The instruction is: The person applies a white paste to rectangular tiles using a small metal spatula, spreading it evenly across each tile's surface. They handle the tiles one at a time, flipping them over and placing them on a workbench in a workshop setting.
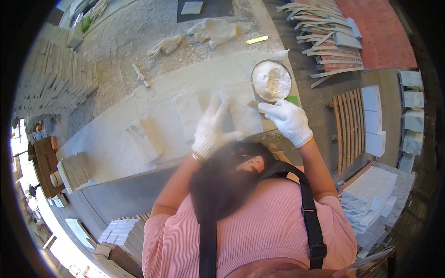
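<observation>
My left hand (pixel 212 127), in a white knit glove and slightly blurred, hovers over the pale stone tiles with its fingers spread and nothing in them. My right hand (pixel 290 123), gloved the same way, is closed on a putty knife (pixel 253 104); only part of the thin blade shows and the handle is hidden. The blade is over a marble tile (pixel 245 118). Just beyond the right hand sits a round bowl (pixel 253 82) with white powdery paste (pixel 271 79) in it. To the left lie another tile (pixel 186 111) and a stack of tiles (pixel 143 141).
A long stone slab (pixel 104 139) covers the near bench. Beyond it lie loose gloves (pixel 213 31) and a yellow strip (pixel 257 40). Tile stacks (pixel 55 76) stand at left. At right are a wooden pallet (pixel 347 129) and white strips (pixel 324 34).
</observation>
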{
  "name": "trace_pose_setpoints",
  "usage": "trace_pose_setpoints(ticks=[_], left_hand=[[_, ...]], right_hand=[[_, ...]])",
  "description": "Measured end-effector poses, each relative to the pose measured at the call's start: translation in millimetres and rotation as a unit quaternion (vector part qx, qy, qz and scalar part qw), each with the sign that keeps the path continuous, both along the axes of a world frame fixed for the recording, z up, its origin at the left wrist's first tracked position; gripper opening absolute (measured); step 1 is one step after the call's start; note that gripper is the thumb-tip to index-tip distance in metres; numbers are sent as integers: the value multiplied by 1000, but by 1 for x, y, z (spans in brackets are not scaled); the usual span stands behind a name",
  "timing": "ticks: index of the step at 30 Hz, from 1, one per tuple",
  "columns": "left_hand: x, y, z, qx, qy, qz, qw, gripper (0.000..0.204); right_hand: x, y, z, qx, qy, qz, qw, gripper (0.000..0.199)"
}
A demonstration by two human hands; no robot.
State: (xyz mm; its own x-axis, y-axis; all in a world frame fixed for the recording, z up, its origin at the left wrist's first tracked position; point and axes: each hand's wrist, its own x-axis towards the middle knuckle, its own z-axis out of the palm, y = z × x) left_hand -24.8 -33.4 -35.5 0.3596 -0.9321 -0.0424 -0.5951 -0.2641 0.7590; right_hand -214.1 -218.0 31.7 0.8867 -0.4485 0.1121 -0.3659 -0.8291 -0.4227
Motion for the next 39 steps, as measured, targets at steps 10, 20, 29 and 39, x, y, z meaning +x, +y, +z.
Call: trace_pose_setpoints(ticks=[10, 20, 29, 39], left_hand=[[0, 1, 3, 13, 5, -4, 1000, 122], [-2, 1, 4, 0, 0, 11, 1000, 117], [0, 1, 5, 11, 10, -5, 1000, 120], [0, 1, 6, 14, 20, 2, 1000, 118]], right_hand=[[27, -17, -10, 31, -18, 24, 999, 36], [10, -22, 0, 36, 88, 22, 995, 35], [-5, -13, 20, 273, -76, -35, 959, 37], [5, -13, -10, 136, -62, 15, 989, 31]])
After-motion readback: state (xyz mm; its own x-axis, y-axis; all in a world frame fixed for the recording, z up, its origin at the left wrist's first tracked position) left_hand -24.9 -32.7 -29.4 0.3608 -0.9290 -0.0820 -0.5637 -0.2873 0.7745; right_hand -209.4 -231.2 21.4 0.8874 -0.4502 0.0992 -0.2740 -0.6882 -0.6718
